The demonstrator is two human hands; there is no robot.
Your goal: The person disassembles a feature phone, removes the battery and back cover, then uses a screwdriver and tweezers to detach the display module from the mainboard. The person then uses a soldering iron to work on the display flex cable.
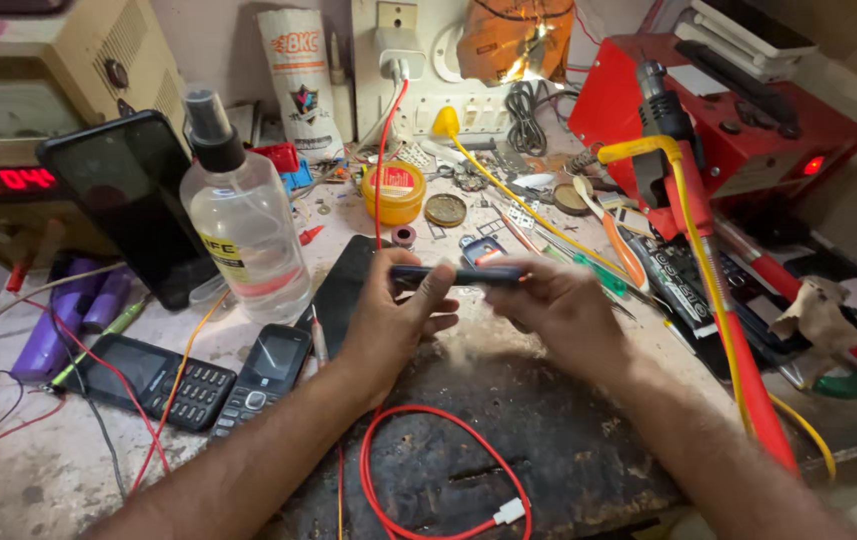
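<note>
I see both hands raised over the dark work mat [508, 440], which I take as my landmark. Just above its far edge the left hand [393, 320] and the right hand [558, 310] hold a slim dark phone [458, 274] edge-on between them — it lies level, clear of the mat. The left thumb and forefinger pinch its left end, the other fingers curled beneath. The right fingertips press together on its right end; how the thumb sits I cannot tell.

On the mat itself a red cable [428, 470] lies in a loop, ending in a small white plug near the mat's near edge.

To the left of the mat lie two keypad phones [218, 380], side by side, screens up. Beyond them, further left and back, a clear spray bottle [248, 225] with a black nozzle stands upright, and a black smartphone [143, 200] leans against a beige instrument behind it.

Behind the mat, past the hands, a yellow round tin [394, 192] sits beside a flat brass-coloured disc — small parts lie scattered about them.

To the right of the mat a red station [718, 120] stands at the back, with a yellow cable [708, 280] running from it down along the mat's right side.
</note>
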